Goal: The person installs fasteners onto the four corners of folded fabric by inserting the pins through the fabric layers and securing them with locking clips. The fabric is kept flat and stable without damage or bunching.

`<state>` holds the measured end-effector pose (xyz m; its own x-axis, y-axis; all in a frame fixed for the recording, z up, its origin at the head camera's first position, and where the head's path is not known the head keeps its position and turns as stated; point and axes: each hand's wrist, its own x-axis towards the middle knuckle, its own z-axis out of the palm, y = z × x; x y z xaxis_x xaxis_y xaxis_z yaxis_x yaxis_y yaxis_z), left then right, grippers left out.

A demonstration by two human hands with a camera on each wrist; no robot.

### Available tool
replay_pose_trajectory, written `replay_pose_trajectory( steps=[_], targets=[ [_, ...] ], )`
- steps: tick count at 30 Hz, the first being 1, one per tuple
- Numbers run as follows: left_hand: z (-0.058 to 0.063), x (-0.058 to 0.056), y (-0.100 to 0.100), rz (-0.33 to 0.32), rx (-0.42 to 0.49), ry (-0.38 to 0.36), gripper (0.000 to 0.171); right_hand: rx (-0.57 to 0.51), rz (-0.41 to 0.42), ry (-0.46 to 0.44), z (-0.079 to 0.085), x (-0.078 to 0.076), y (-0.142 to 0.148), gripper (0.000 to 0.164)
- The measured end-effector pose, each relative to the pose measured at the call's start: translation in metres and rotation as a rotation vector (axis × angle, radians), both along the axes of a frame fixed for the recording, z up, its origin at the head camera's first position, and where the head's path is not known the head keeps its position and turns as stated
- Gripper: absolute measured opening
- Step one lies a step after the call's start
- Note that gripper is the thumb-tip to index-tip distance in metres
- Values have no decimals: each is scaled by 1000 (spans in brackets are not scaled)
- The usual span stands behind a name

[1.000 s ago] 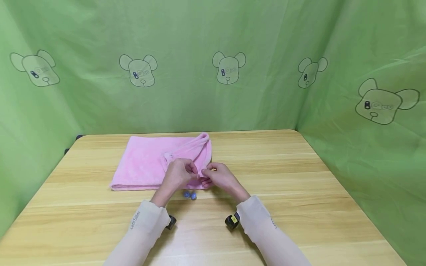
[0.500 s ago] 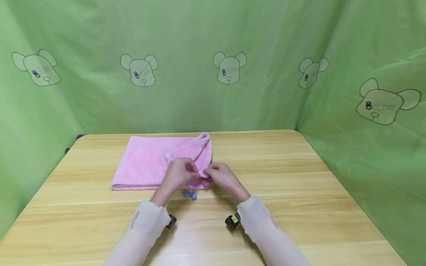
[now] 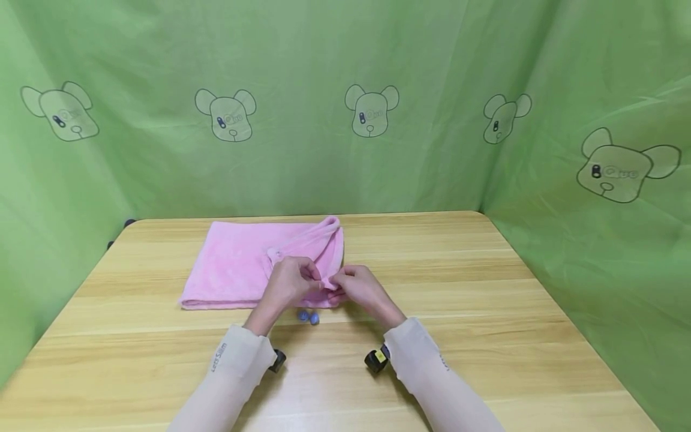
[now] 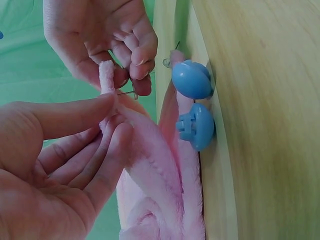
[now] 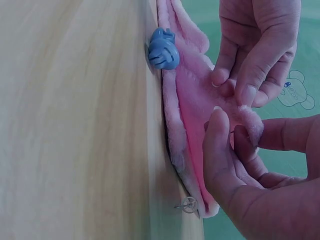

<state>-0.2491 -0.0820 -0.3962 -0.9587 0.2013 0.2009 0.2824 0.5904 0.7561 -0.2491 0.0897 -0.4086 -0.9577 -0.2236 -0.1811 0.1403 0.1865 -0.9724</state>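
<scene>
Evidently large to small: green fabric backdrop (image 3: 302, 174), printed with bear heads (image 3: 369, 115). Wood-grain worktop (image 3: 486, 360).

Pink plush blanket (image 3: 232, 258): folded, on the worktop's far part, left of centre, its near right edge lifted. Risk: should either pinch loosen, the pile may slump and bury the edge.

Left hand (image 3: 288, 281) and right hand (image 3: 360, 288): close together, each pinching that lifted edge between thumb and fingers. Risk: fingertips crowd a pin, so a slip could prick one.

Blue mushroom-shaped caps (image 4: 192, 79): side by side on the worktop, just before the blanket's near edge. Risk: being rounded, they could roll if a wrist brushes them.

Clear spoked disc (image 5: 189, 205) with its own spike: at the blanket's right corner; whether fastened, cannot tell.

Thin pin (image 4: 126, 93): jutting from the lifted edge, near the right fingertips. Risk: pressed aslant, it could bend or back out.

Count: backdrop, one; worktop, one; blanket, one; bear heads, five in the head view; hands, two; caps, two; spoked discs, one visible; pins in the lifted edge, one visible.
</scene>
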Motion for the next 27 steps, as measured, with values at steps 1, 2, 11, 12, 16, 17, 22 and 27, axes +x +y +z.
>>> replay_pose_trajectory(
  steps=[1, 2, 11, 12, 16, 17, 22, 27],
  targets=[
    [0, 0, 0, 1, 1, 2, 19, 0, 2, 0, 0, 0, 0, 16],
    [0, 0, 0, 4, 2, 4, 19, 1, 3, -2, 0, 0, 0, 16],
    [0, -1, -1, 12, -12, -15, 21, -2, 36, 6, 0, -1, 0, 15],
    [0, -1, -1, 13, -13, -13, 21, -5, 39, 6, 0, -1, 0, 16],
    [0, -1, -1, 26, -6, 5, 19, -15, 46, 3, 0, -1, 0, 19],
    [0, -1, -1, 33, -3, 5, 18, -19, 48, 2, 1, -1, 0, 20],
    [1, -1, -2, 66, 16, -18, 14, -17, 68, 9, 2, -1, 1, 22],
    [2, -1, -3, 77, 41, -32, 13, -22, 100, 25, 3, -1, 2, 27]
  ],
)
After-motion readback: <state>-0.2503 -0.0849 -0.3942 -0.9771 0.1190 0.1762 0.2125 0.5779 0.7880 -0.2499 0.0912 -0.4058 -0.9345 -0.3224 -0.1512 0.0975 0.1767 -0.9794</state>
